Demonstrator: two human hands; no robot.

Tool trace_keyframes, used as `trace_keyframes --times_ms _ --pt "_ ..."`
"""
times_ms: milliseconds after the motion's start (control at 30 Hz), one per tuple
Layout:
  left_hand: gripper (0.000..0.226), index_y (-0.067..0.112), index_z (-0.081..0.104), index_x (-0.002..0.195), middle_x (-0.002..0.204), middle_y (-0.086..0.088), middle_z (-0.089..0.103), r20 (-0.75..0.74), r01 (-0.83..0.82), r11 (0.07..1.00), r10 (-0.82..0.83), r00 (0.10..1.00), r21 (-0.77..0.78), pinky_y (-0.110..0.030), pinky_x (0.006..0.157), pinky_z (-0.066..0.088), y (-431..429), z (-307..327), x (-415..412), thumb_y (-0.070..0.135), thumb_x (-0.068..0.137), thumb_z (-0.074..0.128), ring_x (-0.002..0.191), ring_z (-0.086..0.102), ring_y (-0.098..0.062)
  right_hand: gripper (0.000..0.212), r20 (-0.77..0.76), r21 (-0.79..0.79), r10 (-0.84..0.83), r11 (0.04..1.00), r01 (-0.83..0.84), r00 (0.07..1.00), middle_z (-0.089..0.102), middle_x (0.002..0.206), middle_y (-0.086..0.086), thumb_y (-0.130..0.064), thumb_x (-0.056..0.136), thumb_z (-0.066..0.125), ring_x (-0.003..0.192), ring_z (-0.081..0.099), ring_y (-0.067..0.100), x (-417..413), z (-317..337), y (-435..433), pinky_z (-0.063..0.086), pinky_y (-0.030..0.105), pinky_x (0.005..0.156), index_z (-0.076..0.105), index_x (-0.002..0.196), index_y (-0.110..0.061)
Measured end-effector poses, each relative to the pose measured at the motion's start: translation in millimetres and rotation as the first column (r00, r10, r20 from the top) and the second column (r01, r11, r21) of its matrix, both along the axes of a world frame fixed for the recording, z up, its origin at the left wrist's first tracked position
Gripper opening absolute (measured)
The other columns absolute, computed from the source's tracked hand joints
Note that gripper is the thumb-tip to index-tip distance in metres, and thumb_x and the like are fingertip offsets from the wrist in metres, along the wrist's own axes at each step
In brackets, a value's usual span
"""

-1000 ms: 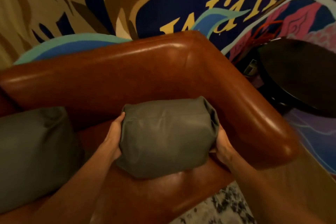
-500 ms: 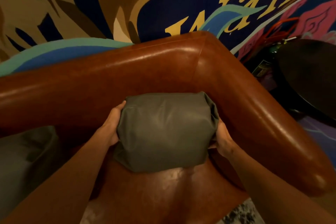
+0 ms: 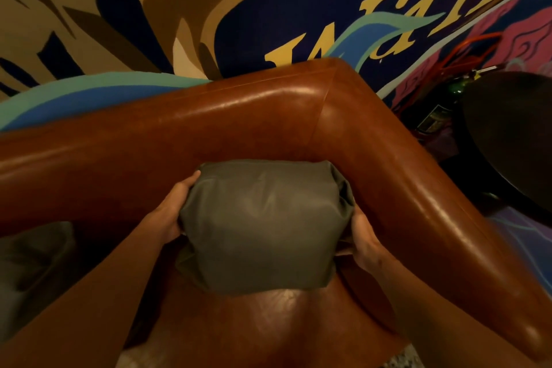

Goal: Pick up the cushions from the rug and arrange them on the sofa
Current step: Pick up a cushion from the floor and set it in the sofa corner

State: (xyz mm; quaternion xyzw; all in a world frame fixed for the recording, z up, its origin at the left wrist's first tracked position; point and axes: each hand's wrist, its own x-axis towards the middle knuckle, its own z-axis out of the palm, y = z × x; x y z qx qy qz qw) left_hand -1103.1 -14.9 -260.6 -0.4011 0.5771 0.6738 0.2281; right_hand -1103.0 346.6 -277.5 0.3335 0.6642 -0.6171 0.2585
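Note:
A grey-green cushion (image 3: 263,227) stands on the seat of the brown leather sofa (image 3: 227,116), tucked into the corner where the backrest meets the right armrest. My left hand (image 3: 171,212) presses on its left side and my right hand (image 3: 366,240) grips its right side. A second grey-green cushion (image 3: 33,266) lies on the seat at the far left, mostly in shadow. A speckled strip of the rug (image 3: 403,360) shows at the bottom edge.
A painted wall (image 3: 268,9) with yellow lettering rises right behind the sofa. A dark round table (image 3: 513,140) stands to the right of the armrest, with a dark bottle (image 3: 439,110) beside it.
The cushion has been pushed deeper into the sofa corner, and my view has moved closer and to the right, so the left cushion has slid towards the frame edge.

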Motion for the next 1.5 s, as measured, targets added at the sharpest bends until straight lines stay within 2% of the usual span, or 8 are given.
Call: trace_keyframes --times_ms 100,300,467,700,1033,1200,1333,1500 --pt "0.046 0.023 0.065 0.128 0.126 -0.007 0.068 -0.016 0.007 0.959 -0.012 1.000 -0.284 -0.049 0.100 0.050 -6 5 -4 0.055 0.094 0.064 0.113 0.064 -0.029 0.039 -0.064 0.041 -0.025 0.999 0.027 0.998 0.072 0.127 0.002 -0.059 0.107 0.035 0.121 0.064 0.033 -4 7 0 0.051 0.062 0.105 0.066 0.122 -0.041" --pt "0.023 0.031 0.067 0.076 0.092 0.005 0.061 -0.151 0.140 0.492 -0.507 0.849 -0.859 -0.031 0.073 0.047 -14 26 -11 0.010 0.083 0.067 0.079 0.061 -0.015 0.018 -0.416 0.214 0.007 0.973 0.090 0.909 0.065 0.124 -0.003 -0.025 0.107 0.057 0.107 0.066 0.014 -30 29 -12 0.058 0.039 0.091 0.068 0.120 -0.027" --pt "0.024 0.031 0.071 0.075 0.098 0.003 0.070 0.235 0.529 0.255 -0.685 0.690 -0.809 -0.037 0.084 0.054 -30 50 -20 0.011 0.083 0.061 0.091 0.064 -0.022 0.020 -0.281 0.614 0.446 0.764 -0.198 0.850 0.072 0.116 0.006 -0.007 0.100 0.060 0.097 0.067 0.022 -49 47 -10 0.054 0.034 0.084 0.075 0.094 -0.019" --pt "0.029 0.028 0.073 0.119 0.124 0.000 0.065 0.510 0.758 -0.027 -0.756 0.412 -0.652 -0.037 0.087 0.051 -27 49 -22 0.023 0.093 0.061 0.112 0.063 -0.025 0.017 0.158 0.673 0.667 0.466 -0.574 0.728 0.068 0.104 0.007 -0.005 0.099 0.056 0.076 0.062 0.014 -65 48 1 0.050 0.031 0.068 0.070 0.097 -0.013" --pt "0.013 0.017 0.058 0.090 0.114 -0.006 0.061 0.536 0.734 -0.108 -0.755 0.379 -0.671 -0.038 0.082 0.049 -24 15 -30 0.019 0.101 0.052 0.100 0.061 -0.027 0.020 0.243 0.604 0.672 0.460 -0.651 0.700 0.065 0.112 0.017 -0.014 0.104 0.050 0.081 0.068 0.028 -76 36 -15 0.048 0.025 0.039 0.063 0.111 -0.001" --pt "0.029 0.011 0.057 0.130 0.133 -0.010 0.057 0.503 0.746 -0.047 -0.766 0.400 -0.665 -0.040 0.096 0.050 -26 1 -27 0.024 0.104 0.052 0.116 0.059 -0.029 0.016 0.183 0.674 0.660 0.455 -0.582 0.729 0.059 0.098 0.013 -0.011 0.098 0.057 0.074 0.059 0.025 -71 36 -17 0.045 0.035 0.058 0.060 0.084 -0.006" --pt "0.026 0.006 0.063 0.123 0.124 -0.013 0.063 0.498 0.771 0.016 -0.755 0.427 -0.637 -0.038 0.091 0.053 -33 -2 -31 0.019 0.104 0.051 0.107 0.064 -0.028 0.012 -0.035 0.768 0.597 0.530 -0.361 0.801 0.043 0.127 0.007 -0.010 0.098 0.060 0.105 0.056 0.030 -60 39 -14 0.052 0.043 0.097 0.066 0.108 -0.008" --pt "0.035 0.006 0.056 0.134 0.138 -0.015 0.055 0.542 0.771 0.008 -0.706 0.456 -0.637 -0.039 0.100 0.052 -24 -3 -25 0.015 0.100 0.053 0.121 0.059 -0.032 0.011 -0.454 0.747 0.441 0.661 0.062 0.774 0.042 0.113 -0.002 -0.014 0.108 0.048 0.078 0.047 0.013 -43 43 -13 0.047 0.040 0.083 0.054 0.098 -0.013"
